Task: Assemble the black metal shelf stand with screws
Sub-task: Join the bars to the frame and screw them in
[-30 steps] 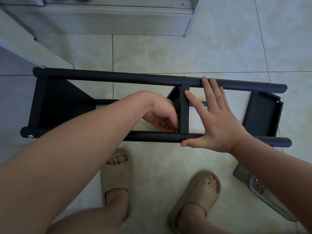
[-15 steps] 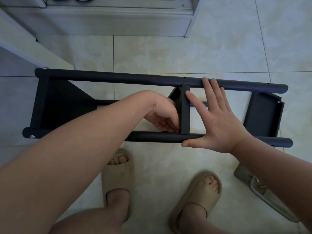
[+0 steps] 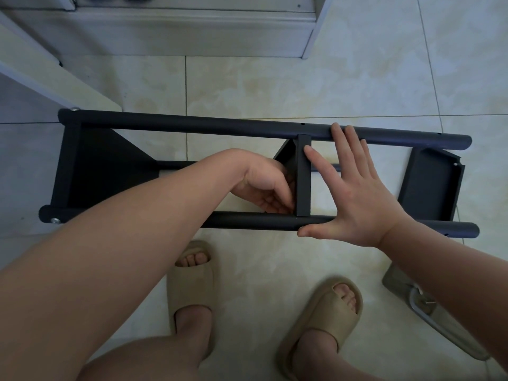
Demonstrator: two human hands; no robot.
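Head view: right hand (image 3: pixel 354 199) spread flat on stand (image 3: pixel 192 125) right of middle shelf (image 3: pixel 303 177); left hand (image 3: pixel 264 188) curled left, grip unclear.

Only the camera shifted: the shelf stand (image 3: pixel 192 124) appears slightly further right.

Shelf stand (image 3: pixel 192 125) matte black; slippers (image 3: pixel 192 281) beige; floor tiles (image 3: pixel 330 86) cream, marbled; bag (image 3: pixel 439 325) perhaps grey.

Single head-worn wide-angle view, looking steeply down, close over floor (image 3: pixel 275 86) and feet
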